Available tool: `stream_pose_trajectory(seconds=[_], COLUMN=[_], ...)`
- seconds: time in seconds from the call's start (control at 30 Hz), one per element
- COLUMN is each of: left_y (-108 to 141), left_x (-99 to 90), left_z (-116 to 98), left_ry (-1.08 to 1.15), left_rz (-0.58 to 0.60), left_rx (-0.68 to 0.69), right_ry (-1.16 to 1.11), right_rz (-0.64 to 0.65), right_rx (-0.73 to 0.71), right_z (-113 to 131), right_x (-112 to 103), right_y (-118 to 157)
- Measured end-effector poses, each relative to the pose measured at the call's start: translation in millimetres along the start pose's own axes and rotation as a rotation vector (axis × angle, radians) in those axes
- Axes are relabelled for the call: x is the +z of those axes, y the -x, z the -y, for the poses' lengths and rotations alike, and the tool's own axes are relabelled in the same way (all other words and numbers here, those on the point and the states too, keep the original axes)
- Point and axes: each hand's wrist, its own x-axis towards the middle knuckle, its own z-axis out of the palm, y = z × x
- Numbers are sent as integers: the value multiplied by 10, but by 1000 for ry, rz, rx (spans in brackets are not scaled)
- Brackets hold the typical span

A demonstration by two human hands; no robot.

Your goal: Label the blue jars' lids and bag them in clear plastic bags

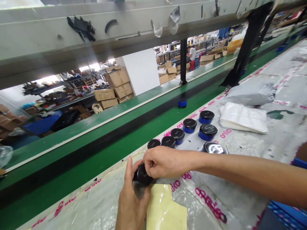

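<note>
Apparently the left hand point(131, 204) cups a round black puck point(143, 175) from below, thumb raised, while the right hand point(165, 162) presses down over it, bracing it between them above the near edge of the worktop point(72, 195), by a yellow sheet point(165, 207); blue-bodied pucks point(207, 129) stand beyond.

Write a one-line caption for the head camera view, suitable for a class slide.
Left hand and right hand hold a round black unit near blue black-topped units on a plastic-covered bench.
</note>
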Motion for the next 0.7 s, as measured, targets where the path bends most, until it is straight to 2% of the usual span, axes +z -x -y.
stream_pose_trajectory(seconds=[0.3, 0.7], left_y=[5, 5], left_x=[4, 5], left_z=[31, 39], left_ry=[0, 8], left_rz=[18, 53], left_rx=[6, 3], right_ry=[-10, -16], right_rz=[17, -25], right_rx=[-5, 0], right_z=[1, -30], right_x=[-23, 18], right_y=[3, 16])
